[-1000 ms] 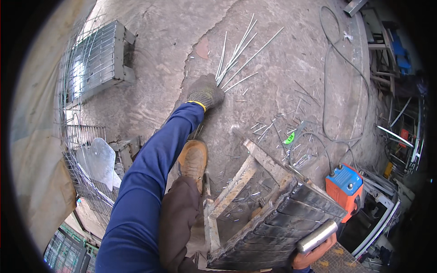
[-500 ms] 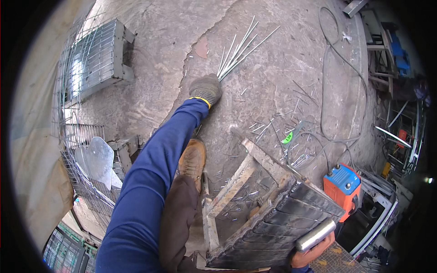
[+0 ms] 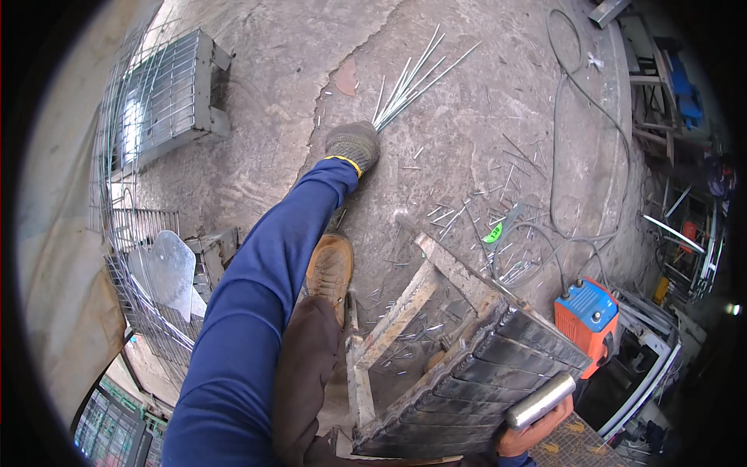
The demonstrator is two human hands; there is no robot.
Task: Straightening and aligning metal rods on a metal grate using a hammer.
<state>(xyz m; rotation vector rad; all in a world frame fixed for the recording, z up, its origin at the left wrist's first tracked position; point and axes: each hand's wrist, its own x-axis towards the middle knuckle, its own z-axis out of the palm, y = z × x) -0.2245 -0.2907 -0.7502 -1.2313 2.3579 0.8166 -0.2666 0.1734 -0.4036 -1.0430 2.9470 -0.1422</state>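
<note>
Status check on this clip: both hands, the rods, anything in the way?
Left hand gloved, shut on bundle of thin metal rods at floor level. Right hand gripping silver cylinder. Loose rod offcuts litter the concrete nearby.

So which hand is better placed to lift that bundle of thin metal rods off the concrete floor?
Left. The gloved left hand already grips the thin metal rod bundle; the right hand is far back, holding a shiny metal cylinder.

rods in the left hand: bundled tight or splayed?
Splayed. The left hand pinches the thin metal rods together at one end; their far ends fan apart over the concrete floor.
</note>
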